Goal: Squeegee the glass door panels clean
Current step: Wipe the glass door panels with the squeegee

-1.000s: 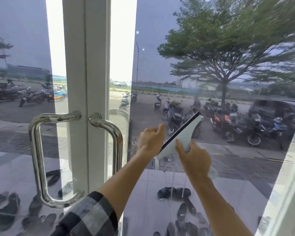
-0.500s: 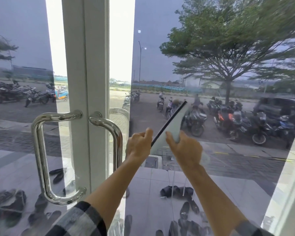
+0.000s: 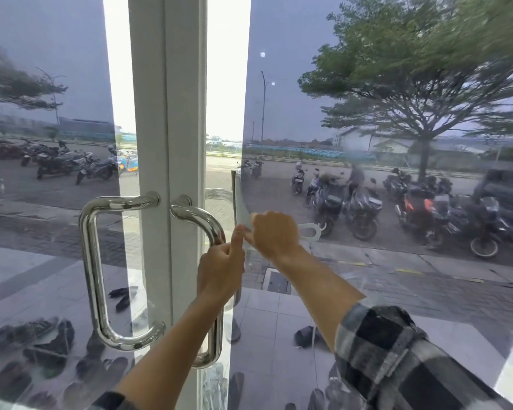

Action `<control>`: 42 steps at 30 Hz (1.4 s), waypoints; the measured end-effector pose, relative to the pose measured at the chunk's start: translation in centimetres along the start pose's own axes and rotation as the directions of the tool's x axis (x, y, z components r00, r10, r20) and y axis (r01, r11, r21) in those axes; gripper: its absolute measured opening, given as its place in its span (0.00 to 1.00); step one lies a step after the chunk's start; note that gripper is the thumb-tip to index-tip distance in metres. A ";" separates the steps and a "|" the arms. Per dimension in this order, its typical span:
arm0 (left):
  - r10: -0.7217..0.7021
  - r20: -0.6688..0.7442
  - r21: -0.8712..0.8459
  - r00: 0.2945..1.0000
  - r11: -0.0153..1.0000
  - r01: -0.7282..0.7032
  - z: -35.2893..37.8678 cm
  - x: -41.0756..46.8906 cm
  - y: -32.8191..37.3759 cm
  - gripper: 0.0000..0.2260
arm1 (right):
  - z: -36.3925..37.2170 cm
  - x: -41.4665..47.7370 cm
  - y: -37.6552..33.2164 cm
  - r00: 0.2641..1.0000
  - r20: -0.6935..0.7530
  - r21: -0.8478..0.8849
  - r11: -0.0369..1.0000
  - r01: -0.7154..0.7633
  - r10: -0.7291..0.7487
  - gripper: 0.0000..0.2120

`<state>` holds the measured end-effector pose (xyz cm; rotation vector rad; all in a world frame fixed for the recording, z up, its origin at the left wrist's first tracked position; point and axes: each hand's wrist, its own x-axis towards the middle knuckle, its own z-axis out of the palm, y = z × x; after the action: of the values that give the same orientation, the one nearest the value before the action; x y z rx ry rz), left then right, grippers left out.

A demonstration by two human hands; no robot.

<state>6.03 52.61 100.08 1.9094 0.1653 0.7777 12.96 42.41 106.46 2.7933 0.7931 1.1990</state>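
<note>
A white squeegee (image 3: 241, 210) stands upright against the right glass door panel (image 3: 367, 291), its blade vertical along the panel's left edge. My right hand (image 3: 274, 233) grips its handle, whose looped end (image 3: 310, 231) sticks out to the right. My left hand (image 3: 221, 270) is just below and left, fingers curled, its index finger raised to touch the squeegee's lower blade edge. The left glass panel (image 3: 42, 232) lies beyond the white door frame (image 3: 168, 113).
Two chrome pull handles flank the frame: the left handle (image 3: 94, 276) and the right handle (image 3: 203, 223), the latter right beside my left hand. Through the glass are shoes on a tiled porch, parked motorbikes and a tree.
Both hands moved left with the squeegee. The blade turned from slanted to upright and now sits at the right panel's left edge, close to the right pull handle.
</note>
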 end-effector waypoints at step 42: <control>0.008 0.310 -0.038 0.951 0.999 0.004 16.5 -6.9 6.3 0.38 | -2.5 -16.3 22.3 0.824 -0.059 0.032 0.826 -0.563 0.564 0.28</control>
<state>8.81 33.96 97.99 1.9678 -0.0461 0.4681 11.82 15.17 101.50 3.1184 -0.0634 1.3424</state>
